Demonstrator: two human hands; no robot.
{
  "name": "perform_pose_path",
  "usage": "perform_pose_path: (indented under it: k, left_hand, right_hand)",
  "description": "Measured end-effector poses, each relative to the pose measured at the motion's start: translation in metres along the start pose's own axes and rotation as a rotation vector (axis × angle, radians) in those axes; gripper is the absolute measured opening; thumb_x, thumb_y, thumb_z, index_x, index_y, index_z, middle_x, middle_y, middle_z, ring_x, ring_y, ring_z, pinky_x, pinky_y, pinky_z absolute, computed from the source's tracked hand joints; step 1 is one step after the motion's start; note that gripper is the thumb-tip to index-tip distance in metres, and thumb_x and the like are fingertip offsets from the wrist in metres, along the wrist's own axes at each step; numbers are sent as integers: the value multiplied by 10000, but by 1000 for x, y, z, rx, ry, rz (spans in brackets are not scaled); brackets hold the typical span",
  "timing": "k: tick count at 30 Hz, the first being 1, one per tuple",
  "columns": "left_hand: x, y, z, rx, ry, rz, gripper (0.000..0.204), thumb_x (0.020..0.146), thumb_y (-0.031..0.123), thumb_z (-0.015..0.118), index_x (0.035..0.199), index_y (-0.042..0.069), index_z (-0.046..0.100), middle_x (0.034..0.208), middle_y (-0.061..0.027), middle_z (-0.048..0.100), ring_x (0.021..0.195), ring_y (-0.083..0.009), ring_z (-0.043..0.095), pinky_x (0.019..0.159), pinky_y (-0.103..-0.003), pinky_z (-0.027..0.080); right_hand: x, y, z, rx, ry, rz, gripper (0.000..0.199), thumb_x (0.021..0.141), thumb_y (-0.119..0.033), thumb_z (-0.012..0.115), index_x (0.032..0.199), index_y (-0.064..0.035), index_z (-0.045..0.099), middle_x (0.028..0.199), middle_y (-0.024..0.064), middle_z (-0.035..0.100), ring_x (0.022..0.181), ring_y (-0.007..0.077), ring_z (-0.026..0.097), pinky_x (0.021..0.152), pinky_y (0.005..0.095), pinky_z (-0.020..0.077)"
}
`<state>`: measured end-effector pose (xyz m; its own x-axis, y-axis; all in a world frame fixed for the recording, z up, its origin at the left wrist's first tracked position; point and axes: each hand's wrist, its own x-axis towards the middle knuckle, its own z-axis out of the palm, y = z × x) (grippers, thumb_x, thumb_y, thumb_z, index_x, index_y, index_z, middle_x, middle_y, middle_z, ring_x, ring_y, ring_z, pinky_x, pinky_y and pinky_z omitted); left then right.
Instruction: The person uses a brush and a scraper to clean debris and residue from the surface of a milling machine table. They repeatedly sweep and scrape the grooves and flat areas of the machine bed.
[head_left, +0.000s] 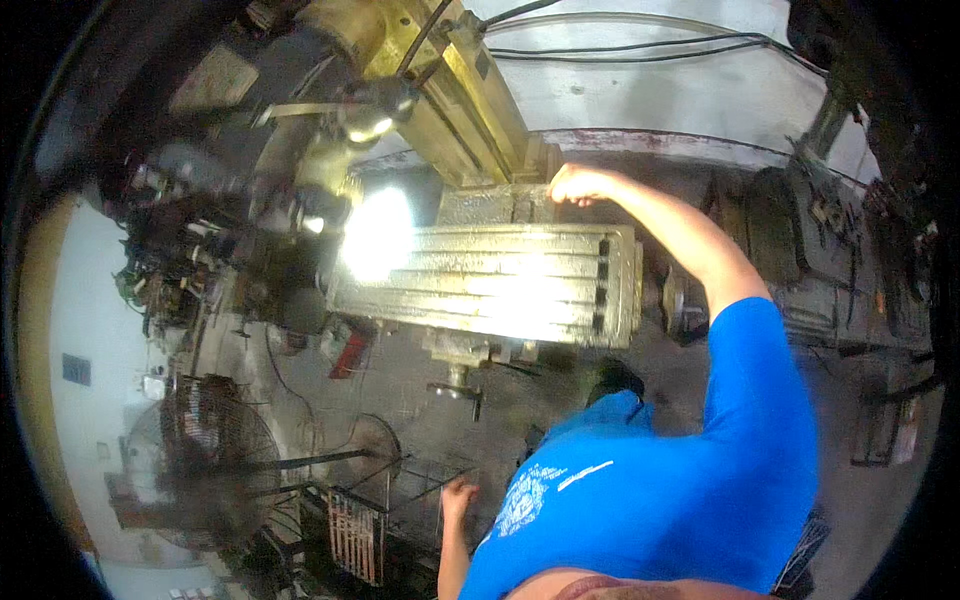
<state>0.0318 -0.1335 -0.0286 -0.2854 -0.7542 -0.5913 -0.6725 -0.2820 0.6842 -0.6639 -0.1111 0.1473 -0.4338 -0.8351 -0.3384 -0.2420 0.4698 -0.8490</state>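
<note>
A milling machine's slotted table [440,290] lies before me, its metal washed out by glare in places. My right arm stretches over the table's right side. At its far edge, beside the base of the yellowish column [480,110], my right hand [583,184] is closed; whatever it may grip there is too small to make out. My left hand [459,494] is low at my left side, away from the machine, with fingers curled and nothing visible in them. A handwheel [458,392] sticks out from the machine's front, and another handwheel [684,308] sits past the table's right end.
A bright work lamp [380,238] glares over the table's left end. To the left stand a pedestal fan [205,455] and a slatted metal rack [356,535]. Black cables [640,55] run along the white wall behind. A cluttered bench [830,230] is at the right.
</note>
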Motion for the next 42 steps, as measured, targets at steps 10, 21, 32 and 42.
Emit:
perform_pose_path:
  k: [10,21,32,42]
  left_hand:
    - [-65,40,68,115,95,-235,345,749,56,564,1056,-100,534,832,-141,639,726,-176,613,638,-271,477]
    - [-147,113,161,302,155,-728,346,767,143,590,1044,-63,561,947,-161,621,878,-228,593,779,-317,449]
    - [-84,112,135,50,29,-406,279,824,38,498,1067,-97,516,872,-153,623,753,-201,616,658,-275,482]
    - [-112,118,156,84,37,-435,337,812,64,534,1102,-103,491,891,-160,620,782,-199,618,685,-282,487]
  right_hand:
    - [220,18,48,-756,-194,-290,226,651,-195,549,762,-7,606,728,140,577,650,190,509,514,386,393]
    - [305,10,103,-885,-170,-294,273,698,-213,539,894,-50,637,1016,85,617,936,240,589,730,345,489]
    - [267,82,-8,-1132,-689,-185,224,657,-220,556,717,-6,589,759,138,590,578,271,520,514,407,409]
    - [229,-28,36,-776,-422,-226,295,691,-132,491,909,66,506,698,165,551,578,210,526,473,384,410]
